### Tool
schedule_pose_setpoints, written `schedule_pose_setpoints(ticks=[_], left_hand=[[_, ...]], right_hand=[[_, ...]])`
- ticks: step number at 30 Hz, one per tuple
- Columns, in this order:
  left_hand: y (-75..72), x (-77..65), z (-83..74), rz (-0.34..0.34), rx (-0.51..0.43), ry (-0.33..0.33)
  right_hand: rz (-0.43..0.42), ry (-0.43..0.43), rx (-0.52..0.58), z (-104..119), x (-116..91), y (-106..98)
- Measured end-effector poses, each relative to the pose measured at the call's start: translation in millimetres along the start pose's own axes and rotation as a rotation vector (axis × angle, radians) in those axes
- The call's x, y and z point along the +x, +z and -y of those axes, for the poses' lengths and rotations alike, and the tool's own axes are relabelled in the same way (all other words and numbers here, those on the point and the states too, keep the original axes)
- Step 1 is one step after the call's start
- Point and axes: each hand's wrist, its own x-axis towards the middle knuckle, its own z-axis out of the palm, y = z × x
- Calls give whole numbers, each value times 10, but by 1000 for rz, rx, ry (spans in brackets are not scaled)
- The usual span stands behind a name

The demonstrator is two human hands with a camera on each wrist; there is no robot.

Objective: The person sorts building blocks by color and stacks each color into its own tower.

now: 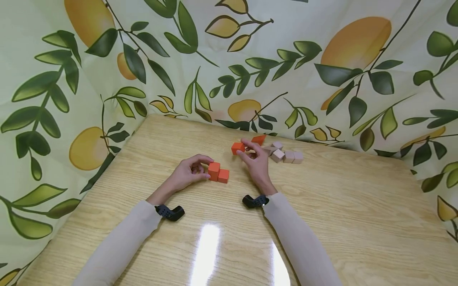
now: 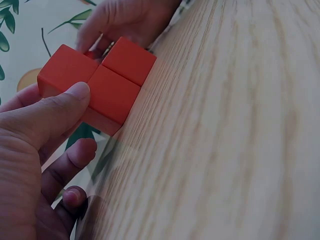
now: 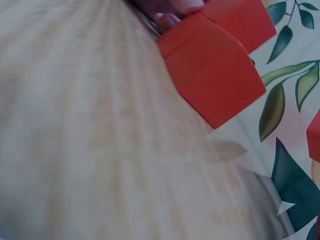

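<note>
My left hand [image 1: 187, 171] pinches the upper red cube [image 2: 65, 70] of a two-high stack with thumb and fingers. Under it, the lower red cube [image 2: 114, 95] rests on the wooden table, and another red cube [image 2: 130, 61] sits flush against its side. Another red cube [image 1: 237, 148] is between the thumb and fingers of my right hand [image 1: 257, 161], behind and to the right of the stack. Only an edge of that held cube [image 3: 314, 135] enters the right wrist view. The stack's left side is partly covered by my left fingers.
Behind my right hand lies an orange-red angular block [image 1: 259, 140]. Several plain wooden cubes [image 1: 288, 156] cluster to its right, beside a wooden wedge-like piece [image 1: 266, 150] partly hidden by the hand. A leaf-and-fruit patterned cloth [image 1: 200, 83] hangs along the back and left edges of the table [image 1: 340, 206].
</note>
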Motion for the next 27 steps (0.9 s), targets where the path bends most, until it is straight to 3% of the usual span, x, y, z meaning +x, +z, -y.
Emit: schedule_pose_setpoints(ticks=[5,8,15,22,27], left_hand=[[10,28,209,-3,-5,6],[7,30,241,-4,-9,15],[-2,15,255,-5,-4,29],[-1,3,249,-13,8,-5],[12,4,127,-2,2,-13]], right_hand=[[20,-33,3,34,-63,-9],[47,-36,18,59,-108,-10],[125,-42,45,91,-220,-14],[191,-70,20,131,-311,-15],[226,-78,-8,146,-347,-25]])
